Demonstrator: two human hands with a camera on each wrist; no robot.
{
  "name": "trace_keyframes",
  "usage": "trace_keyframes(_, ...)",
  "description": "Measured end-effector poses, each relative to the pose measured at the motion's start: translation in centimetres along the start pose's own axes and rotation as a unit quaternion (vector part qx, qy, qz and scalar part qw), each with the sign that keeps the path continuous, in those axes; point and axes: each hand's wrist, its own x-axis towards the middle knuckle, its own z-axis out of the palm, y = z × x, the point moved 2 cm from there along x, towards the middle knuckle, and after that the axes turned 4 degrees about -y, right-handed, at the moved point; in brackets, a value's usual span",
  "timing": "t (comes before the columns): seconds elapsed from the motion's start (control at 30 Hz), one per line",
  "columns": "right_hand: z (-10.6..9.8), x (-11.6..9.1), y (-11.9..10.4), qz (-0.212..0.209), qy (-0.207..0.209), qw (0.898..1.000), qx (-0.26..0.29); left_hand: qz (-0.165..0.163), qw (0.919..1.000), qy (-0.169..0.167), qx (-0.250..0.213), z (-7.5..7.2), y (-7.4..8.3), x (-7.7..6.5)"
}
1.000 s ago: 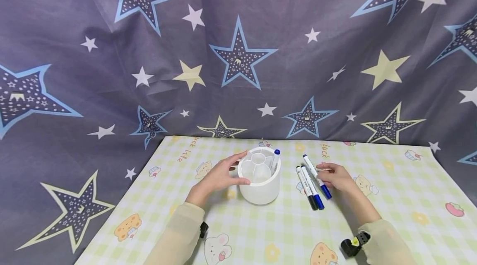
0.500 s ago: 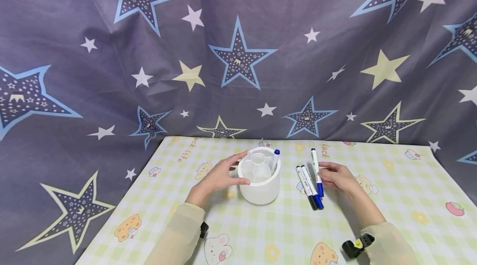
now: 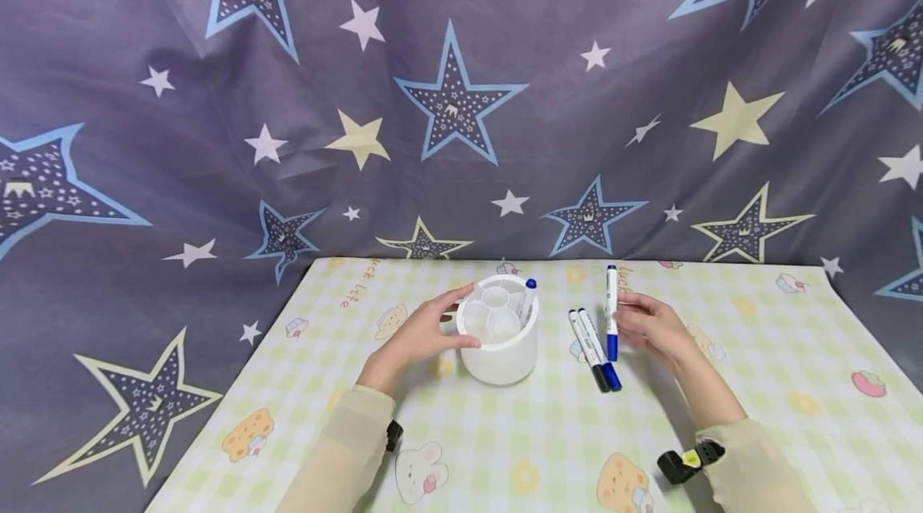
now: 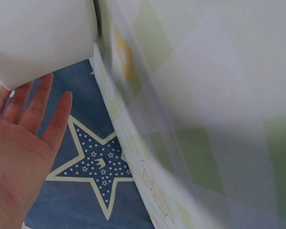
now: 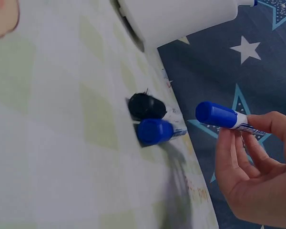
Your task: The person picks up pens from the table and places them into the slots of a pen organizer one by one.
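In the head view a white, round pen holder [image 3: 499, 359] with inner compartments stands on the table, and one blue-capped marker [image 3: 529, 303] leans inside at its right. My left hand [image 3: 421, 333] holds its left side, thumb at the front of the rim and fingers behind. The left wrist view shows those fingers [image 4: 38, 102] against the white wall. My right hand [image 3: 652, 329] pinches a white marker [image 3: 612, 300] between thumb and fingers, its blue cap [image 5: 218, 116] toward me. Two more markers lie side by side left of it, one black-capped [image 3: 588, 345], one blue-capped [image 3: 601, 349].
A pale checked cloth [image 3: 534, 433] with cartoon prints covers the table. Behind its far edge hangs a dark curtain [image 3: 461, 200] printed with stars. Wrist cameras sit on both forearms, the right one [image 3: 688, 462] fully visible.
The marker in my right hand has swung from slanting to nearly straight up and down in view and risen from beside the other two. My left hand stays on the pen holder.
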Motion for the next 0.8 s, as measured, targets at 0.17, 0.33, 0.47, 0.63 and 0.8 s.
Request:
trace_keyframes(0.17, 0.1, -0.3, -0.6, -0.007, 0.001, 1.0, 0.025, 0.0, 1.0, -0.001, 0.0, 0.1, -0.5, 0.3)
trace_keyframes(0.33, 0.3, -0.4, -1.4, -0.019, 0.003, 0.998, 0.057, 0.006, 1.0, -0.002, -0.002, 0.0, -0.6, 0.8)
trace_keyframes(0.47, 0.6, -0.5, -2.0, -0.027, 0.002, 0.997, 0.078, 0.003, 1.0, -0.005, -0.001, 0.0, -0.4, 0.8)
trace_keyframes(0.63, 1.4, -0.8, -2.8, -0.039, 0.012, 0.994, 0.097, -0.001, 1.0, -0.004, 0.002, 0.0, -0.2, 0.9)
trace_keyframes(0.8, 2.2, -0.6, -3.8, -0.048, 0.027, 0.993, 0.104, -0.004, 0.9999, -0.011, 0.001, -0.2, -0.2, 1.1)
